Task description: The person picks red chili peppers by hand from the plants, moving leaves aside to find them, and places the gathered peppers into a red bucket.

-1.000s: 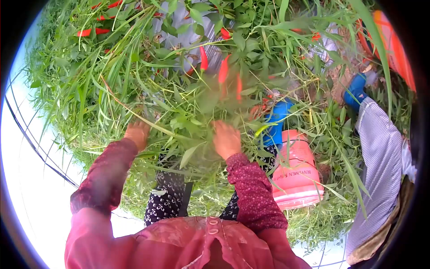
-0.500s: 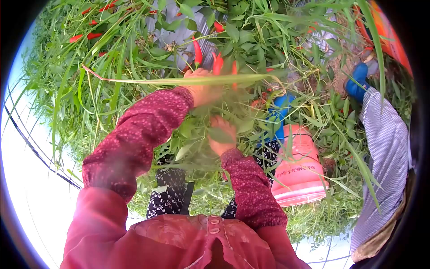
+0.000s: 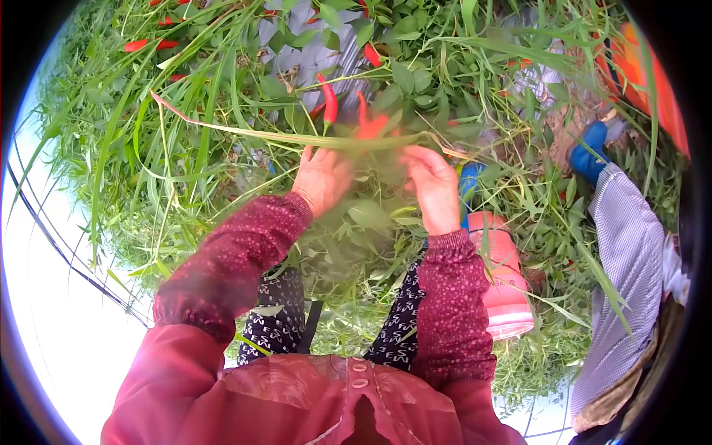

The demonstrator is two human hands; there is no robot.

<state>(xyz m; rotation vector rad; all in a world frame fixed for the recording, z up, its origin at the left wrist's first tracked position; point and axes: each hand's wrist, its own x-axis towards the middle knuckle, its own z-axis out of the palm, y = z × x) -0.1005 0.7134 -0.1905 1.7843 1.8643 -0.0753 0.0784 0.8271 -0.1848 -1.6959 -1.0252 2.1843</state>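
My left hand (image 3: 320,179) reaches into the pepper plants with its fingers curled, just below an upright red chili pepper (image 3: 328,102). Across from it, my right hand (image 3: 433,184) has thumb and fingers drawn together in a pinch among the leaves. Between and just above both hands is a blurred bunch of red chili peppers (image 3: 369,127). A long grass blade (image 3: 282,138) crosses in front, overlapping the fingertips. What either hand grips is hidden by blur and leaves.
A pink bucket (image 3: 508,285) lies tilted right of my legs, beside a blue boot (image 3: 469,185). Another person's blue boot (image 3: 588,152) and checked trouser leg (image 3: 630,237) stand at right, near an orange container (image 3: 653,89). More red chilies (image 3: 148,45) show at upper left, over grey plastic sheeting (image 3: 297,44).
My right hand has moved up and to the right, from below the left hand to level with the chilies. My left hand has shifted slightly down.
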